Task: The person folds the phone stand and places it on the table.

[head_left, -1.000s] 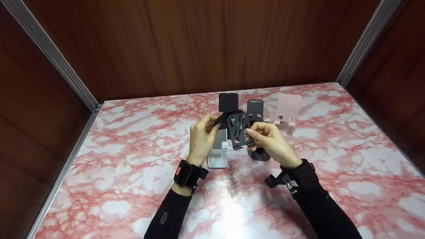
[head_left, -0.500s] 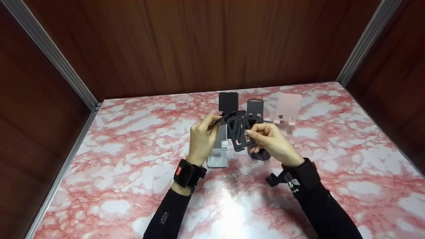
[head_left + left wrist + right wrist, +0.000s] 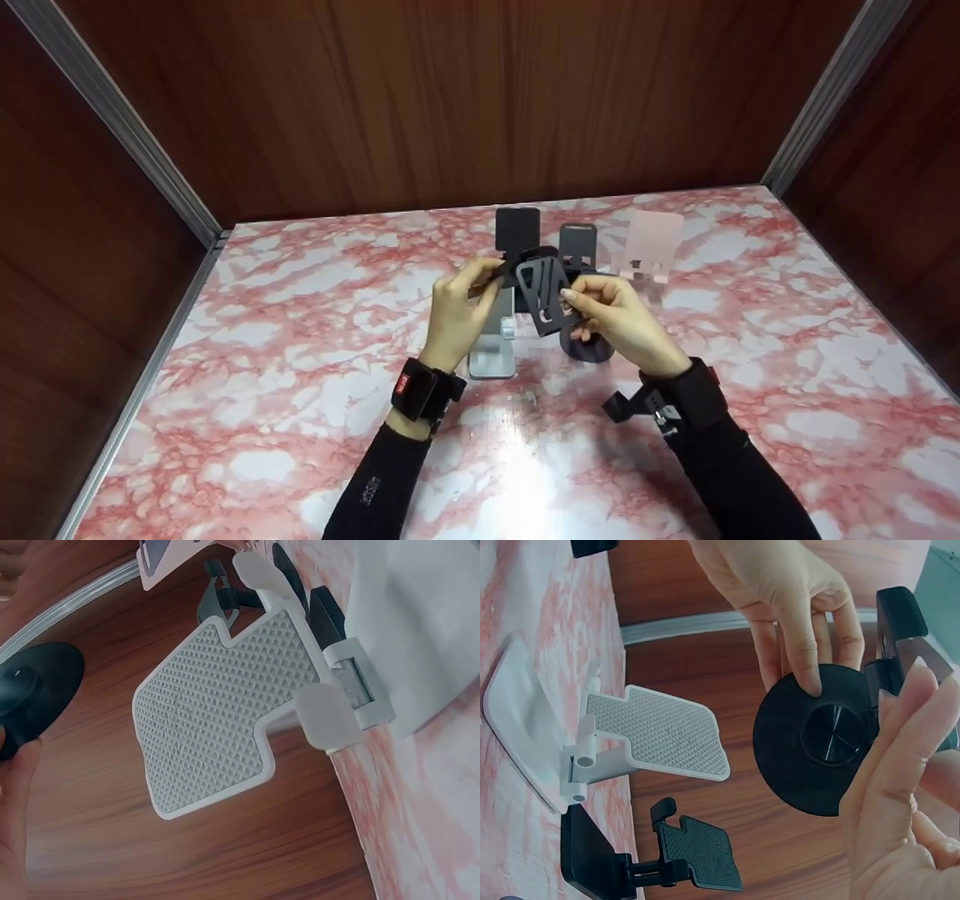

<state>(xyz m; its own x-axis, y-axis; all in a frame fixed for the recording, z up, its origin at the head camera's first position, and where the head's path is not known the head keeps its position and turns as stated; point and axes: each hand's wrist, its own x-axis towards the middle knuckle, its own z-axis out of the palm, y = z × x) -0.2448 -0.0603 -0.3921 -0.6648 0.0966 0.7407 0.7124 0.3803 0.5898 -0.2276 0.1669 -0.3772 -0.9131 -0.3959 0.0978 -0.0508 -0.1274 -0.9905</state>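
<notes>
A black phone stand with a slotted plate and a round base is held up in the air between both hands. My left hand pinches the rim of the round base, thumb on one face in the right wrist view. My right hand pinches the lower side edge of the slotted plate between thumb and fingers. Below and behind the hands stands a white phone stand with a textured pad. In the left wrist view, only part of a hand and the dark base show at the left edge.
Behind the hands, a black phone stand, a dark grey stand with a round foot, and a pink stand are lined up on the marbled table. Wood panels enclose the table's back and sides.
The held phone stand has been tilted, so its round base and slotted plate sit at changed angles. My right hand has shifted slightly to the right; my left hand barely moved.
</notes>
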